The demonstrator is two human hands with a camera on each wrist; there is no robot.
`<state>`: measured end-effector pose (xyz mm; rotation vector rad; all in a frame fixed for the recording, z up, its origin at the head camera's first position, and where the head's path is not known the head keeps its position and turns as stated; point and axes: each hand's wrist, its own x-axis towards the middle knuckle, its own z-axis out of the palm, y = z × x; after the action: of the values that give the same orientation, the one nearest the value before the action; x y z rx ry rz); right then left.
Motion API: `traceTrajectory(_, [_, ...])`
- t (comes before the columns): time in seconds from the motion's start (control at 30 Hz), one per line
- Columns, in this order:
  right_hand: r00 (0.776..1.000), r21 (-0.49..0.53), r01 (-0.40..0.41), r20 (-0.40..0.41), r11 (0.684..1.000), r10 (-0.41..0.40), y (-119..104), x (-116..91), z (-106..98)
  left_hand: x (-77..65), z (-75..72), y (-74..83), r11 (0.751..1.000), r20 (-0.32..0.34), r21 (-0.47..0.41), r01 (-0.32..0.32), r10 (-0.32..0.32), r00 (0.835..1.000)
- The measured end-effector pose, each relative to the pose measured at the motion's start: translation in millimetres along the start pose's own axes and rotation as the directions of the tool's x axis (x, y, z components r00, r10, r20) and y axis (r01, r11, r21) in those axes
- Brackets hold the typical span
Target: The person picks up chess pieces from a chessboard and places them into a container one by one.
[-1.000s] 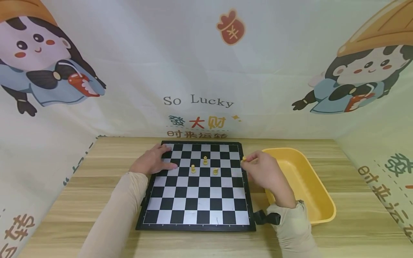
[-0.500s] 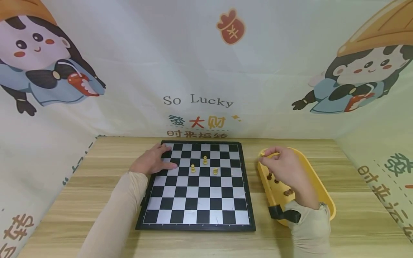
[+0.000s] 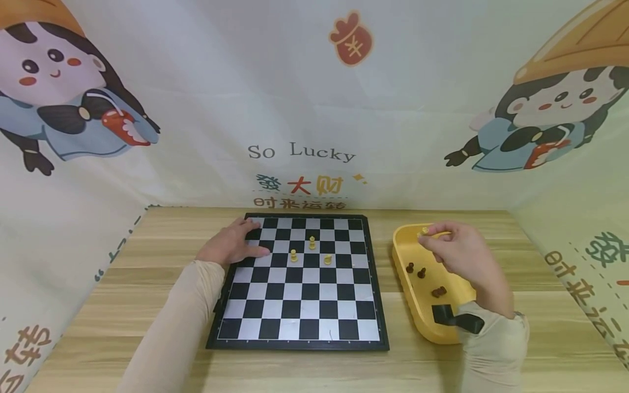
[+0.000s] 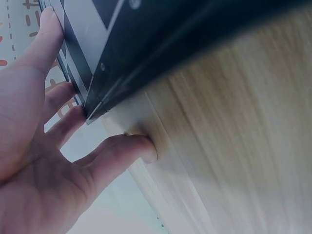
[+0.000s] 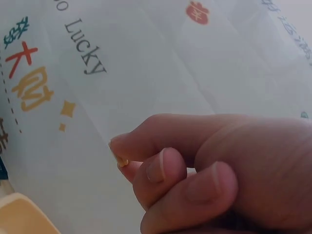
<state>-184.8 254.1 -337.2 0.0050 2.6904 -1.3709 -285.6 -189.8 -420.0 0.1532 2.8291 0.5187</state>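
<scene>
A right hand (image 3: 464, 254) is pinching a small piece (image 3: 425, 231) up by a tray's (image 3: 429, 332) far rim; a left hand (image 3: 228, 243) is resting on a board (image 3: 297, 292).

Nearest, a black strap (image 3: 444, 315) is jutting from the right sleeve (image 3: 493, 349); sleeve and hand are blocking the tray's right side. Three brown pieces (image 3: 421, 273) are sitting in its left part. The board is lying flat beside the tray, apart from it. The left hand is spreading loosely over its edge, probably to steady it. Three yellow pieces (image 3: 293, 255) are occupying its far half. Fingertips are hiding most of the pinched piece, likely because it is so small. Behind, a printed cloth (image 3: 196, 109) is hanging.
</scene>
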Motion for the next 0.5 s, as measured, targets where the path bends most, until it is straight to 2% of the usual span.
traceTrajectory(0.23, [1.0, -0.008, -0.027, -0.015, 1.0, 0.027, 13, 3, -10, -1.8, -1.7, 1.9, 1.0, 0.001, -0.001, 0.01, -0.01, 1.0])
traceTrajectory(0.5, [0.998, 0.007, -0.055, 0.02, 0.998, 0.055, 29, 11, -15, -2.7, -2.1, 1.3, 1.0, 0.009, -0.004, 0.009, -0.009, 1.0])
